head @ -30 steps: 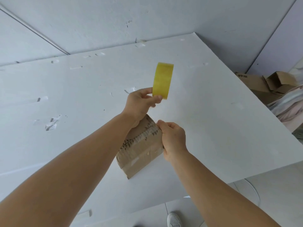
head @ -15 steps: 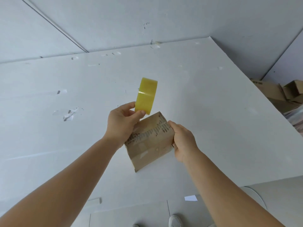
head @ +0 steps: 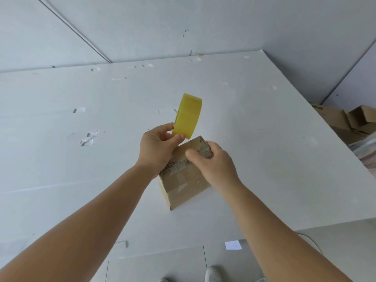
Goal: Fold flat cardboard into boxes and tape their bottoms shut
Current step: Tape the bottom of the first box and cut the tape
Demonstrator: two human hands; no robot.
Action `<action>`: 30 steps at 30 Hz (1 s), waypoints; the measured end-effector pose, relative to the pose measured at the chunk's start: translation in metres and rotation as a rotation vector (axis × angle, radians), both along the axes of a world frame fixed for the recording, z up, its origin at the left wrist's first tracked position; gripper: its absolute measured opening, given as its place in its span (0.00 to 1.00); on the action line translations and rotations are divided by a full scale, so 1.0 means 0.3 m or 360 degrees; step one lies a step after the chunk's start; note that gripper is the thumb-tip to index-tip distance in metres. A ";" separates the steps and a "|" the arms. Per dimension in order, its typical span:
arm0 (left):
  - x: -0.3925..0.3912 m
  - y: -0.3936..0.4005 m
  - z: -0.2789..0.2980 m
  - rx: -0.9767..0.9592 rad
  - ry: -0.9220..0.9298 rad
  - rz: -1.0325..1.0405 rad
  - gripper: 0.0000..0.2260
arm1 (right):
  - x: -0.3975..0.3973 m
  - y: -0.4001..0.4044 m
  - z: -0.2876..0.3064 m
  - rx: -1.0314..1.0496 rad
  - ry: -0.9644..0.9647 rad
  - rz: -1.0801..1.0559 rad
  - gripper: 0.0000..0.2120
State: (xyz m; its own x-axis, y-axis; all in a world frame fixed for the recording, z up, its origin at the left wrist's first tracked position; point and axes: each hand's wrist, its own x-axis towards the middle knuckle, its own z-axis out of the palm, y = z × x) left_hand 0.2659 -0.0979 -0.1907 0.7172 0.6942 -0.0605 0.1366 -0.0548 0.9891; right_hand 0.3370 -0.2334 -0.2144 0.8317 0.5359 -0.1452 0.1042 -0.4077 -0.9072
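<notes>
- My left hand [head: 157, 148] pinches the yellow tape roll [head: 187, 116] by its lower rim, thumb and fingers curled, roll raised on edge above the box
- My right hand [head: 213, 163] curls over the top far corner of the small cardboard box [head: 183, 184], thumb on its printed face
- The box stands on the white table [head: 264, 139], between my hands

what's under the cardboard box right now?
The cardboard box sits on the white table. Nothing else shows beneath it. The right hand covers its top right, and its inside is hidden.
</notes>
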 end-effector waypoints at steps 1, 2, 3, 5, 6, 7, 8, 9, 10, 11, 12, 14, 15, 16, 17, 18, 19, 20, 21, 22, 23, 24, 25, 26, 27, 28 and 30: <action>-0.002 0.001 0.000 -0.0018 -0.0001 0.0012 0.09 | -0.009 0.003 -0.008 -0.0009 -0.0079 -0.0004 0.13; -0.003 0.000 0.001 -0.0028 0.0002 0.0022 0.09 | -0.011 0.006 -0.012 -0.0006 -0.0128 -0.0032 0.11; -0.002 0.000 0.002 -0.0035 0.0004 0.0027 0.09 | -0.006 0.010 -0.017 -0.0001 -0.0149 -0.0066 0.10; -0.005 -0.007 0.007 -0.0054 -0.0006 0.0019 0.08 | 0.008 0.013 -0.026 0.0015 -0.0128 -0.0125 0.11; -0.007 -0.011 0.011 -0.0080 -0.0021 0.0024 0.08 | 0.016 0.016 -0.028 0.0028 -0.0109 -0.0136 0.12; -0.012 -0.017 0.015 -0.0121 -0.0042 0.0041 0.08 | 0.027 0.020 -0.031 0.0048 -0.0081 -0.0129 0.12; -0.019 -0.024 0.017 -0.0171 -0.0067 0.0071 0.07 | 0.039 0.025 -0.030 0.0063 -0.0045 -0.0098 0.13; -0.028 -0.032 0.018 -0.0226 -0.0097 0.0112 0.07 | 0.056 0.033 -0.028 0.0066 -0.0014 -0.0046 0.13; -0.041 -0.039 0.016 -0.0285 -0.0127 0.0163 0.07 | 0.076 0.043 -0.024 0.0054 0.0005 0.0025 0.13; -0.055 -0.043 0.015 -0.0346 -0.0160 0.0217 0.07 | 0.097 0.055 -0.017 0.0039 0.0019 0.0112 0.13; -0.069 -0.046 0.013 -0.0404 -0.0197 0.0268 0.08 | 0.116 0.069 -0.007 0.0027 0.0034 0.0207 0.13; -0.095 -0.038 0.012 -0.0477 -0.0257 0.0354 0.11 | 0.144 0.096 0.012 -0.0012 0.0069 0.0418 0.13; -0.105 -0.028 0.014 -0.0473 -0.0261 0.0391 0.12 | 0.153 0.110 0.020 -0.0051 0.0064 0.0525 0.13; -0.115 -0.015 0.019 -0.0451 -0.0254 0.0415 0.12 | 0.158 0.122 0.029 -0.0093 0.0035 0.0612 0.12; -0.122 -0.001 0.025 -0.0428 -0.0253 0.0418 0.12 | 0.161 0.134 0.036 -0.0122 -0.0008 0.0663 0.13; -0.128 0.013 0.032 -0.0413 -0.0261 0.0404 0.11 | 0.163 0.144 0.042 -0.0130 -0.0052 0.0675 0.14; -0.131 0.028 0.041 -0.0407 -0.0277 0.0377 0.10 | 0.164 0.153 0.048 -0.0113 -0.0089 0.0655 0.16; -0.134 0.043 0.051 -0.0404 -0.0294 0.0336 0.09 | 0.162 0.159 0.057 -0.0067 -0.0099 0.0615 0.19; -0.135 0.058 0.061 -0.0401 -0.0305 0.0277 0.09 | 0.158 0.164 0.068 0.0006 -0.0079 0.0562 0.23; -0.134 0.071 0.072 -0.0391 -0.0307 0.0198 0.08 | 0.155 0.169 0.080 0.0090 -0.0044 0.0510 0.26; -0.132 0.082 0.081 -0.0380 -0.0297 0.0101 0.08 | 0.151 0.174 0.093 0.0182 0.0007 0.0472 0.29; -0.128 0.091 0.091 -0.0365 -0.0278 -0.0009 0.09 | 0.145 0.179 0.109 0.0280 0.0077 0.0452 0.32; -0.124 0.098 0.101 -0.0347 -0.0250 -0.0126 0.09 | 0.140 0.183 0.127 0.0387 0.0169 0.0445 0.36; -0.119 0.103 0.112 -0.0326 -0.0210 -0.0240 0.10 | 0.135 0.182 0.148 0.0492 0.0266 0.0445 0.37; -0.112 0.108 0.123 -0.0306 -0.0161 -0.0338 0.10 | 0.131 0.178 0.170 0.0587 0.0347 0.0437 0.39; -0.105 0.114 0.134 -0.0285 -0.0108 -0.0411 0.11 | 0.132 0.170 0.188 0.0666 0.0407 0.0416 0.42; -0.092 0.127 0.150 -0.0254 -0.0009 -0.0496 0.12 | 0.142 0.146 0.210 0.0823 0.0530 0.0355 0.49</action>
